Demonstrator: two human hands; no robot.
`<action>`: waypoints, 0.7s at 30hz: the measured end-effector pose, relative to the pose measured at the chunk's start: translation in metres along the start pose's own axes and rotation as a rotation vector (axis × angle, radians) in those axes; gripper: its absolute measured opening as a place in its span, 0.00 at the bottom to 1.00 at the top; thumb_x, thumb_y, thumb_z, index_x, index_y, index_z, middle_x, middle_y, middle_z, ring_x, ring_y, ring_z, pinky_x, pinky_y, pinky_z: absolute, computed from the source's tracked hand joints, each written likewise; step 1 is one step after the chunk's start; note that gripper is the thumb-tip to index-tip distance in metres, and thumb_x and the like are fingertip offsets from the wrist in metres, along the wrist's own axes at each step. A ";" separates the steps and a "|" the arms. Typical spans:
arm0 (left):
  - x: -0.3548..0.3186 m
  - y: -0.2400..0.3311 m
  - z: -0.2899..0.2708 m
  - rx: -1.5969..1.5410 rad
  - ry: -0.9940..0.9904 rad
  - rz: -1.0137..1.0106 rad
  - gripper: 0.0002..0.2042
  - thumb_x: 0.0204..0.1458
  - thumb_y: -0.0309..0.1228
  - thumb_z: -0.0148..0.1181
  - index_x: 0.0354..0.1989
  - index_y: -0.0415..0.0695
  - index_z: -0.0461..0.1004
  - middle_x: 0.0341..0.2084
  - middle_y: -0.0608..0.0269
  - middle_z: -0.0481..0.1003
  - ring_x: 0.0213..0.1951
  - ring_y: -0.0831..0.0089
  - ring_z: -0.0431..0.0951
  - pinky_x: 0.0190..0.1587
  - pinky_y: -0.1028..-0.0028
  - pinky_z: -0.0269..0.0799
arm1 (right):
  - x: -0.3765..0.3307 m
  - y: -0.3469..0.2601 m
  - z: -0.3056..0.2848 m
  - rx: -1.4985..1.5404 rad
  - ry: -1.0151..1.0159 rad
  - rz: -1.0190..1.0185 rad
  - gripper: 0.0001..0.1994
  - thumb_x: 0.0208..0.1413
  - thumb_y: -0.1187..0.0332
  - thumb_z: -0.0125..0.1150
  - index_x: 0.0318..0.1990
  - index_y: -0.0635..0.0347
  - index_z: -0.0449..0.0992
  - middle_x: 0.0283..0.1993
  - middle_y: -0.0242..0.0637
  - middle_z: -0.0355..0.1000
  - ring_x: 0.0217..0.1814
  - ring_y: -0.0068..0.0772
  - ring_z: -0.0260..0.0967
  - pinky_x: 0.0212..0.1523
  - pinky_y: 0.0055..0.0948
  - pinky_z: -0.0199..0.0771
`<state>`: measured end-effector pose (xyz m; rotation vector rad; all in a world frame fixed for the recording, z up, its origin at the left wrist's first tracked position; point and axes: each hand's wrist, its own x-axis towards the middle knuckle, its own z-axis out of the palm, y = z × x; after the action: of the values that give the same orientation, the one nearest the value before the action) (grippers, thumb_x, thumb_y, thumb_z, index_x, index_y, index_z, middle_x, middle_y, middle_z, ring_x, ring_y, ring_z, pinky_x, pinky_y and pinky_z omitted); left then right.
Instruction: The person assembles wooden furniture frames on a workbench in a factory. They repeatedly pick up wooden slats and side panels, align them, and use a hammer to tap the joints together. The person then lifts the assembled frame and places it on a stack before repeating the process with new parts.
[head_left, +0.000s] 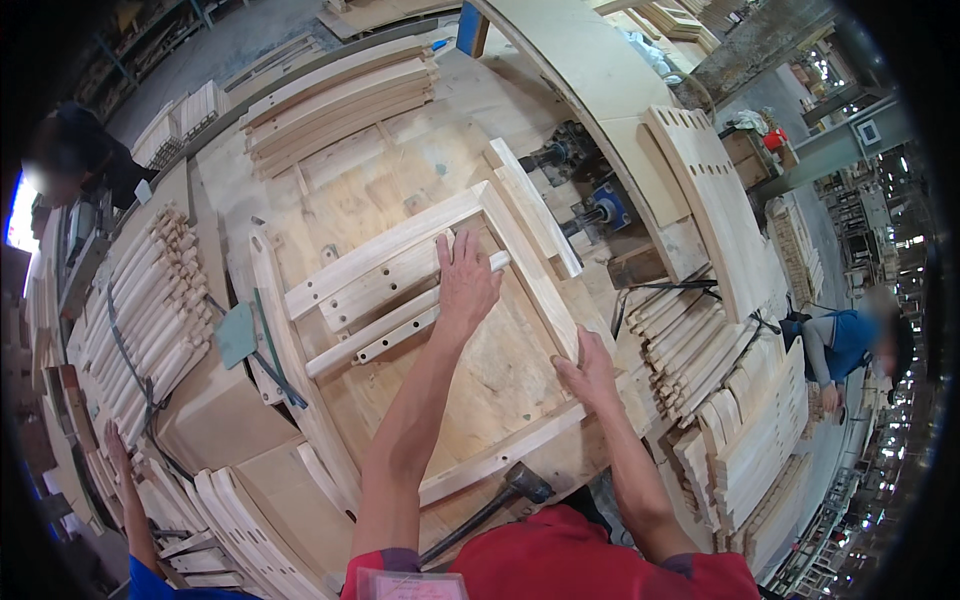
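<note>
A pale wooden frame (535,290) lies on the workbench in front of me. Across its upper part rest several loose pieces: a drilled slat (345,308), a round wooden rod (365,340) and a narrow drilled strip (390,342). My left hand (467,285) lies over these with its fingers stretched out, covering part of the rod and slat. At the frame's right side my right hand (590,375) grips the side rail, thumb on the inner side and fingers over the outer edge. A black-headed mallet (527,483) lies close to my body, beside the near rail (500,457).
Stacked curved slats (340,105) sit at the far side. Bundled wooden rods lie left (150,320) and right (680,350). Clamp hardware with a blue part (603,207) stands beyond the frame. Another person's arm (125,480) reaches in at lower left; a blue-clad person (850,345) is at right.
</note>
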<state>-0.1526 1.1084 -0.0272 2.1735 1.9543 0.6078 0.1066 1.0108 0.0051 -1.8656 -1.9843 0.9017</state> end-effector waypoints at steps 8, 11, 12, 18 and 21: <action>-0.117 0.013 -0.039 -0.171 0.415 -0.083 0.26 0.52 0.29 0.68 0.59 0.34 0.70 0.63 0.39 0.64 0.66 0.41 0.63 0.68 0.46 0.57 | 0.077 -0.112 0.013 0.026 0.198 -0.630 0.29 0.56 0.64 0.68 0.63 0.66 0.70 0.61 0.54 0.70 0.65 0.55 0.66 0.64 0.46 0.67; -0.208 0.045 -0.059 -0.267 0.267 -0.100 0.19 0.53 0.25 0.67 0.53 0.36 0.74 0.52 0.41 0.73 0.55 0.44 0.73 0.58 0.50 0.69 | 0.143 -0.180 0.080 0.108 0.135 -0.848 0.29 0.58 0.54 0.67 0.63 0.60 0.71 0.66 0.51 0.68 0.69 0.55 0.63 0.69 0.47 0.62; -0.238 0.058 -0.066 -0.323 0.208 -0.120 0.13 0.51 0.24 0.68 0.45 0.38 0.77 0.45 0.45 0.76 0.46 0.48 0.77 0.51 0.56 0.73 | 0.167 -0.200 0.103 0.065 0.111 -0.924 0.32 0.59 0.47 0.63 0.64 0.59 0.71 0.67 0.51 0.67 0.70 0.55 0.62 0.72 0.48 0.57; -0.360 0.104 -0.089 -0.389 -0.101 -0.256 0.12 0.48 0.33 0.72 0.36 0.43 0.76 0.37 0.57 0.76 0.37 0.55 0.77 0.40 0.61 0.73 | 0.190 -0.265 0.183 -0.162 -0.286 -0.842 0.28 0.52 0.39 0.64 0.44 0.55 0.83 0.49 0.42 0.78 0.58 0.46 0.72 0.63 0.46 0.62; -0.388 0.111 -0.085 -0.342 -0.254 -0.369 0.17 0.48 0.42 0.72 0.39 0.45 0.77 0.39 0.57 0.76 0.41 0.56 0.77 0.43 0.60 0.71 | 0.186 -0.265 0.197 -0.130 -0.232 -0.853 0.28 0.53 0.39 0.63 0.46 0.55 0.82 0.50 0.42 0.78 0.59 0.43 0.71 0.63 0.45 0.62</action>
<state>-0.1102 0.7000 0.0173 1.5553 1.8834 0.5261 -0.2450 1.1477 -0.0272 -0.7887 -2.6630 0.7363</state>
